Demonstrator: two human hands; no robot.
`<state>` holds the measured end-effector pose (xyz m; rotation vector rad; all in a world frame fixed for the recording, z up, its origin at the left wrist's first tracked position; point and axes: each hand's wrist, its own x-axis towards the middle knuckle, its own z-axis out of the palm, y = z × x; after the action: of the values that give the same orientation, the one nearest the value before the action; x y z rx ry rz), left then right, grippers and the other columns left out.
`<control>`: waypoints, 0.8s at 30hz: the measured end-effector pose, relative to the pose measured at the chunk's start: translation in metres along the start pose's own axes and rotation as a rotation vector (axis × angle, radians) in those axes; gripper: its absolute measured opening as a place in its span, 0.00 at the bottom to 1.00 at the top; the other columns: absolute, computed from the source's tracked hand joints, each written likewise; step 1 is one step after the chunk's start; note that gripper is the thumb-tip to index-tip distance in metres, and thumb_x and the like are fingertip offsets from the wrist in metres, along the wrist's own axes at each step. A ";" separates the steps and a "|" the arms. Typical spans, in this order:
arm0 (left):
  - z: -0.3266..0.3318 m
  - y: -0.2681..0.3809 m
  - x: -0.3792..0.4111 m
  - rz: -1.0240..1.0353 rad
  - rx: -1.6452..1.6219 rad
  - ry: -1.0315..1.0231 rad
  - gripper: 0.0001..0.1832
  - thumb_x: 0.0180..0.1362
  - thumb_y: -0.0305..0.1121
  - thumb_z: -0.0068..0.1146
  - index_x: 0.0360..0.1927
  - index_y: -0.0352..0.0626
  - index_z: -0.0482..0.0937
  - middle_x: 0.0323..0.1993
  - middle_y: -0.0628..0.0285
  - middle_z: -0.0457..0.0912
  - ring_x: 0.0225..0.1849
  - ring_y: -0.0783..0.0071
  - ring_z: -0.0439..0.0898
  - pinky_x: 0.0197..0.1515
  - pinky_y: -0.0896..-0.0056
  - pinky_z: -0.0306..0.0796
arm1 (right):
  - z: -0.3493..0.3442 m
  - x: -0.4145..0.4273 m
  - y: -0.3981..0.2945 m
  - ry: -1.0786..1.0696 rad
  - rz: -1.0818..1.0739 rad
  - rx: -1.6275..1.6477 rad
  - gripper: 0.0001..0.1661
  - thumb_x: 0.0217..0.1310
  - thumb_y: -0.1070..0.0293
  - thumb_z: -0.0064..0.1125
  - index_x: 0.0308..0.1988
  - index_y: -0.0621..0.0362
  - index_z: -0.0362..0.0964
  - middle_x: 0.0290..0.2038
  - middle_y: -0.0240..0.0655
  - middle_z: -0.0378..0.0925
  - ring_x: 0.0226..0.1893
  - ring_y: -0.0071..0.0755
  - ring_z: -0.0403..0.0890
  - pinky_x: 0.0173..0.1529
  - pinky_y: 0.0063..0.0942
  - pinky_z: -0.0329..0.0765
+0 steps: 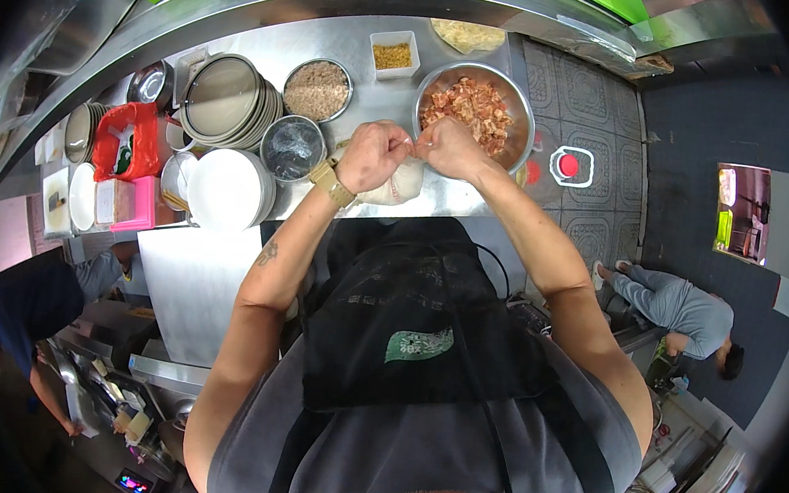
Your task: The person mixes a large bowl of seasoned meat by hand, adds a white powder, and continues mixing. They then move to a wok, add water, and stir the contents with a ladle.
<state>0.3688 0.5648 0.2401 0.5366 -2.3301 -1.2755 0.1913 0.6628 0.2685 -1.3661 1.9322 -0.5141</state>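
Observation:
A plastic bag of pale contents [397,185] rests on the steel worktop [440,198]. At its gathered top, my left hand [372,156] pinches one part of the plastic. My right hand [452,148] grips another part just to the right, with the fingertips of both hands nearly touching. Behind my right hand sits a steel bowl [526,118] of raw chopped meat [471,106]. Left of my left hand stands a steel pot [293,147] with clear plastic film in or over it. My hands cover much of the bag's upper part.
Farther back are a bowl of minced food [318,89] and a white tub of yellow bits [393,57]. Stacked plates [222,97] and white dishes [226,190] crowd the left. A capped plastic jug [567,165] stands beyond the right edge. Two people [688,315] are nearby.

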 end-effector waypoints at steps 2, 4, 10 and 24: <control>-0.001 -0.008 0.003 -0.104 -0.122 -0.062 0.06 0.59 0.26 0.64 0.35 0.33 0.85 0.27 0.55 0.82 0.28 0.70 0.80 0.33 0.67 0.72 | 0.001 -0.001 0.001 -0.019 -0.011 -0.002 0.13 0.57 0.62 0.68 0.31 0.62 0.86 0.28 0.53 0.83 0.31 0.50 0.86 0.39 0.43 0.79; -0.002 -0.006 0.004 -0.153 -0.164 -0.115 0.06 0.60 0.26 0.65 0.36 0.33 0.86 0.26 0.57 0.81 0.29 0.75 0.79 0.33 0.69 0.72 | 0.007 -0.002 0.005 0.013 -0.058 -0.011 0.13 0.58 0.62 0.69 0.32 0.62 0.86 0.28 0.53 0.83 0.31 0.50 0.86 0.39 0.42 0.80; -0.012 -0.013 0.005 -0.122 -0.087 -0.100 0.06 0.62 0.25 0.65 0.38 0.32 0.86 0.32 0.61 0.85 0.34 0.82 0.79 0.37 0.74 0.74 | 0.028 0.001 0.019 0.159 -0.034 0.146 0.10 0.58 0.65 0.69 0.34 0.61 0.87 0.29 0.51 0.85 0.31 0.46 0.87 0.40 0.39 0.81; 0.002 -0.018 -0.006 -0.211 -0.361 -0.017 0.05 0.60 0.20 0.62 0.38 0.35 0.87 0.33 0.65 0.85 0.35 0.81 0.77 0.43 0.77 0.70 | 0.029 0.007 0.007 0.112 -0.021 0.218 0.10 0.56 0.67 0.71 0.30 0.64 0.85 0.23 0.49 0.82 0.22 0.31 0.81 0.32 0.35 0.76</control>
<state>0.3754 0.5602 0.2227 0.6611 -2.0263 -1.7554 0.2067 0.6607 0.2417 -1.2416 1.8882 -0.8018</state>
